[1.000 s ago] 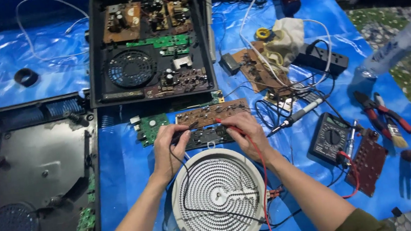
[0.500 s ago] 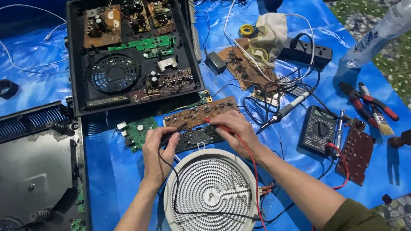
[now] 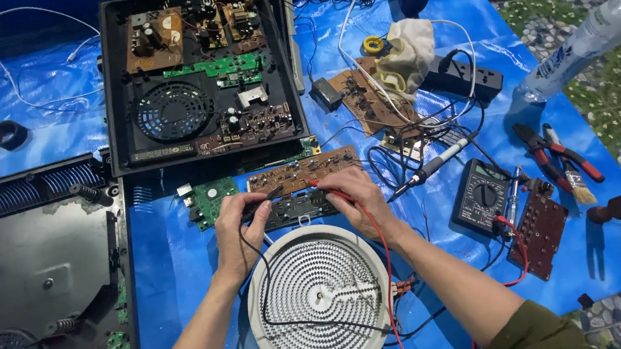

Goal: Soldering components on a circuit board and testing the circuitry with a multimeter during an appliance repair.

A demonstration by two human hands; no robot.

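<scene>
- Blue tarp (image 3: 185, 265) covered the ground, strewn with electronics.
- Left hand (image 3: 239, 228) pinched a black probe (image 3: 262, 200), tip on the dark board (image 3: 295, 209).
- Right hand (image 3: 353, 201) gripped a red probe (image 3: 324, 188) at the same board.
- That board lay between the brown board (image 3: 303, 169) and the round heater (image 3: 320, 295).
- Multimeter (image 3: 481, 196) sat to the right.

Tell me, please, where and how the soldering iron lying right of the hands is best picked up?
Grip the soldering iron by its pale handle at the upper right end, coming from above. The dark metal tip points down-left toward the right hand, so that end is probably best avoided; wires crowd around the handle.
</scene>
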